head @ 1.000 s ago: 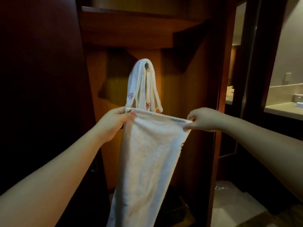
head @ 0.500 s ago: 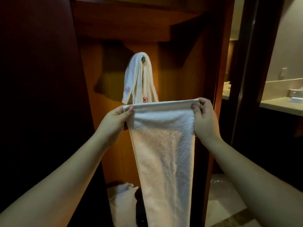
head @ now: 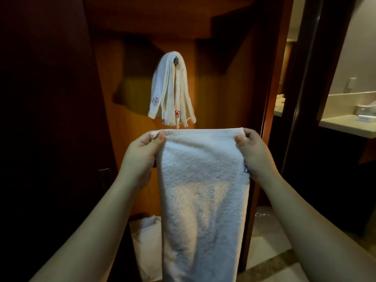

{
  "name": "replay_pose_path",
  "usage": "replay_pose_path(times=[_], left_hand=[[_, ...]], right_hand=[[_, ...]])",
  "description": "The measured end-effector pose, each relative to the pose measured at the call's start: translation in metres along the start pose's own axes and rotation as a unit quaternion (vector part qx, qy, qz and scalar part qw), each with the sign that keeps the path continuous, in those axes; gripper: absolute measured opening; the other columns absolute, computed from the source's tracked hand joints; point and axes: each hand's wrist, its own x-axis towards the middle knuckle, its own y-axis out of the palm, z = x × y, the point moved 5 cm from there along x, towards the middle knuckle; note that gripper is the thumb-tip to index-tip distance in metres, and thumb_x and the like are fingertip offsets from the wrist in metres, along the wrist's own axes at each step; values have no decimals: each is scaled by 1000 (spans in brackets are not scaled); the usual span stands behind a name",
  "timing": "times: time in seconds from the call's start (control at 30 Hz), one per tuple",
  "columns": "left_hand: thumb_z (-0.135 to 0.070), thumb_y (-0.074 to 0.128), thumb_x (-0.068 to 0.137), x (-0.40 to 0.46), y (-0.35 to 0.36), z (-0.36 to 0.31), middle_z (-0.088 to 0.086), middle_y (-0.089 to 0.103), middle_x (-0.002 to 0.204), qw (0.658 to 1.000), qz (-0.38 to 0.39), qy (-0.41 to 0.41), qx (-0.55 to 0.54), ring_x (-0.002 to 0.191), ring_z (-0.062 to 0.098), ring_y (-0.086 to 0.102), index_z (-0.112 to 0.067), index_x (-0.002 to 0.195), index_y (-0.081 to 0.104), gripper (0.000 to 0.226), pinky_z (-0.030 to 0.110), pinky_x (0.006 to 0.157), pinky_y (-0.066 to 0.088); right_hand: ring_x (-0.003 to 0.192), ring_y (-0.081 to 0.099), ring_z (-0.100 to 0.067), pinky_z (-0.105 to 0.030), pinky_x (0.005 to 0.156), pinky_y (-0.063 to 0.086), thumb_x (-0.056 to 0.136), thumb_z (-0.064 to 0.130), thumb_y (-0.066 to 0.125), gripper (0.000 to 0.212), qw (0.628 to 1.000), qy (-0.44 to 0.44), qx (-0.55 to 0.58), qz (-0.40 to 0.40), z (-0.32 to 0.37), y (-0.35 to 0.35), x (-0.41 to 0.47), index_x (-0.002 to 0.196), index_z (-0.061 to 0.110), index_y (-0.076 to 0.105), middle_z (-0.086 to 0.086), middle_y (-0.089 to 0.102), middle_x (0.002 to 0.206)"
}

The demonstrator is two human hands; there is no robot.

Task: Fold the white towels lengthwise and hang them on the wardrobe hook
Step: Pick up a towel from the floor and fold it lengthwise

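Towel (head: 203,190) hangs between our two hands, held up by its top edge in front of the open wardrobe. Our left hand (head: 142,153) pinches the left top corner between thumb and curled fingers, and our right hand (head: 252,153) grips the right corner the same way. A second ago the right hand was out to the side with the edge slack; now we have brought it in and squared it, so the top edge runs level and the cloth falls flat and narrower. We judge the lengthwise fold is lined up and the hanging comes next. Just above the edge, several folded towels (head: 173,92) already drape over the hook (head: 176,59) and cover most of it, so finding room there could be awkward. Low down, behind the hanging cloth, more white cloth (head: 146,241) sits on the wardrobe floor. To the right, past the door frame (head: 272,78), a pale counter (head: 350,125) shows
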Motion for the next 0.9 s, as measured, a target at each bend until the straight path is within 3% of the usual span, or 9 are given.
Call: replay_pose_path(times=[0.03,0.07,0.13,0.2,0.3,0.43,0.67,0.77,0.9], left_hand=[[-28,59,99,-2,0,1,4,76,88,1000,2,-4,-5,75,17,72,-23,94,78,21,25,57,55],[-26,58,99,-3,0,2,4,76,86,1000,2,-9,-13,74,16,72,-21,93,78,21,25,57,55],[-22,58,100,-8,-2,5,2,76,84,1000,3,-10,-8,73,14,72,-21,90,78,22,23,58,55],[-24,58,100,-14,-5,9,1,77,86,1000,13,-7,27,75,13,72,-22,91,78,22,22,60,55],[-34,61,96,-23,-15,14,3,77,87,998,22,-11,61,75,15,72,-26,92,78,19,24,59,56],[-31,62,95,-29,-27,9,1,77,86,998,7,19,66,77,15,73,-29,91,78,17,25,61,56],[-36,63,92,-38,-43,-18,-2,77,85,993,-40,108,38,76,14,73,-30,93,78,16,26,63,57],[-32,61,93,-37,-47,-5,1,77,85,997,-44,58,6,75,16,73,-27,90,78,18,29,61,58],[-29,60,95,-30,-54,38,10,77,92,996,-61,-59,-1,80,23,73,-16,96,76,20,36,73,59]], right_hand=[[95,74,-16,-35,79,59,72,73,71,80,996,33,57,62,-5,5,-2,129,19,57,1,75,109],[91,75,-16,-32,75,60,74,64,76,81,983,65,113,129,-14,10,-7,132,11,56,-3,76,105],[81,76,-14,-25,67,59,83,38,76,49,948,136,172,229,-28,17,-20,123,11,68,-4,78,95],[94,75,-23,-29,74,59,83,31,75,34,924,199,165,280,-44,19,-33,112,15,76,-11,76,106],[113,68,-30,-33,87,56,78,37,78,46,930,211,184,237,-54,16,-37,114,9,74,-19,70,122],[106,71,-29,-35,84,57,75,43,77,42,935,187,244,174,-42,25,-40,103,12,78,-17,74,111],[109,70,-29,-38,83,59,75,50,69,47,911,156,340,176,-3,46,-33,103,14,80,-15,74,112],[114,68,-31,-39,85,58,78,49,69,47,904,174,343,189,-11,53,-28,108,13,78,-16,72,118],[115,67,-33,-39,84,58,80,47,73,50,908,243,293,173,-49,60,-28,111,9,77,-19,70,122]])
